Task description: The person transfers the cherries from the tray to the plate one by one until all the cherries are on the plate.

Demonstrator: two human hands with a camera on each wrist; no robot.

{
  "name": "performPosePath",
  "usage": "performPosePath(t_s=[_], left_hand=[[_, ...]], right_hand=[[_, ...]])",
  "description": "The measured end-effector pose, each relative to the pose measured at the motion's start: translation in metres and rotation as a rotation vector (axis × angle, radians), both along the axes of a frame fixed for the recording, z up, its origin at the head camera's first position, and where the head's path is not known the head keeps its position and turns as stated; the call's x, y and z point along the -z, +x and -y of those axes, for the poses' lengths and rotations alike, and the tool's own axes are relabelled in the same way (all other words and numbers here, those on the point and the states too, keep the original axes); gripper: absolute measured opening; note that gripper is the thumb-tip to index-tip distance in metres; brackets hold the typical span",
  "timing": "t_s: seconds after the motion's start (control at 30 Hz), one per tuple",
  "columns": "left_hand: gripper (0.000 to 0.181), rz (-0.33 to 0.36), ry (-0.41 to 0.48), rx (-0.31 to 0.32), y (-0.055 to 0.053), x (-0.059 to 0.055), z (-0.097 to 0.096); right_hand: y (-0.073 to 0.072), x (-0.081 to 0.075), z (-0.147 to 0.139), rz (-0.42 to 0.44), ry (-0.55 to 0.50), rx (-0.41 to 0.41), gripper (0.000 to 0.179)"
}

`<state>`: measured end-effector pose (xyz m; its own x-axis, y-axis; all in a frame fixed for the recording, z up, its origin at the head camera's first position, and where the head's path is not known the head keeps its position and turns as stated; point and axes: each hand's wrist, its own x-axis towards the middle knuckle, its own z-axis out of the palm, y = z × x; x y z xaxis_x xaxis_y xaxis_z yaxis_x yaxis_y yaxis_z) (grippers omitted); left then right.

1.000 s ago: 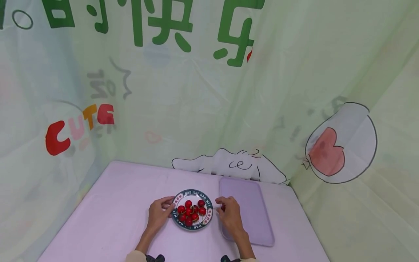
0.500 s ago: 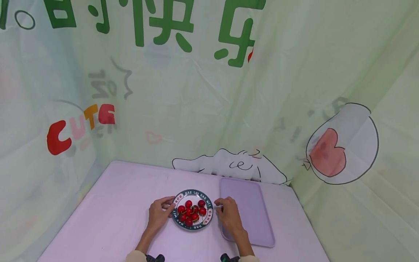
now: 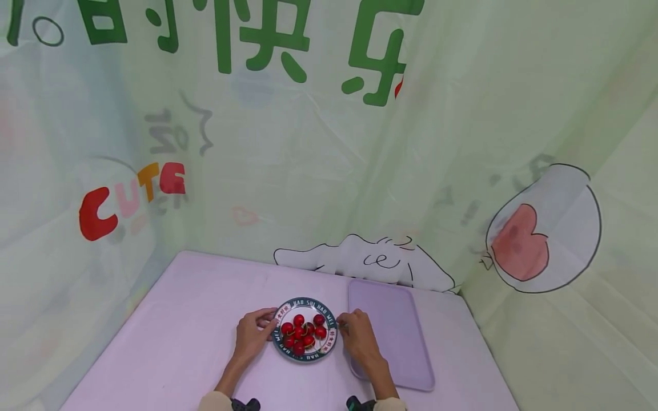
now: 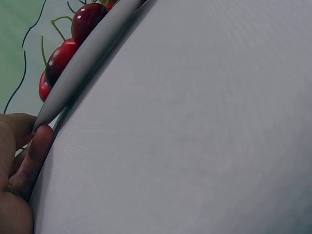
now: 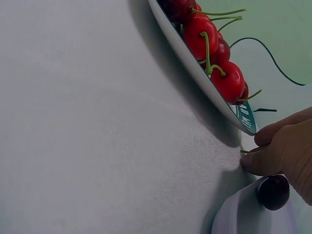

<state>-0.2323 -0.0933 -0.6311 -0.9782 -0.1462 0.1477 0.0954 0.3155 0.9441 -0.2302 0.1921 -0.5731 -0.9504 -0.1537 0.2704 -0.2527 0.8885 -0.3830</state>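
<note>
A round plate (image 3: 305,358) with a dark green lettered rim holds several red cherries (image 3: 299,333) with green stems. My left hand (image 3: 250,337) grips the plate's left edge, thumb over the rim and a finger beneath it in the left wrist view. At the opposite side, my right hand (image 3: 358,337) has its fingertips right at the rim. In the right wrist view its thumb and finger pinch a green stem (image 5: 244,151), and a dark cherry (image 5: 273,192) shows just below them. That cherry overlaps a lilac tray's edge in this view.
The lilac tray (image 3: 390,325) lies flat to the right, partly under my right hand and forearm. A pale pink cloth (image 3: 205,297) covers the table. Printed curtains (image 3: 308,171) hang close behind and along both sides.
My right hand has come slightly left, up to the plate's rim. The left hand keeps its hold on the plate. The head view has shifted a little.
</note>
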Motion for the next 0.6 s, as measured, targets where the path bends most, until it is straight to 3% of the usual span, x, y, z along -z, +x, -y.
performPosePath(t_s=[0.4, 0.6], left_hand=[[0.032, 0.005, -0.002, 0.001, -0.002, 0.005, 0.000], [0.032, -0.004, 0.002, 0.005, -0.002, 0.003, 0.001]], right_hand=[[-0.005, 0.013, -0.004, -0.057, 0.017, 0.002, 0.019], [0.001, 0.007, -0.002, -0.079, -0.019, 0.000, 0.021]])
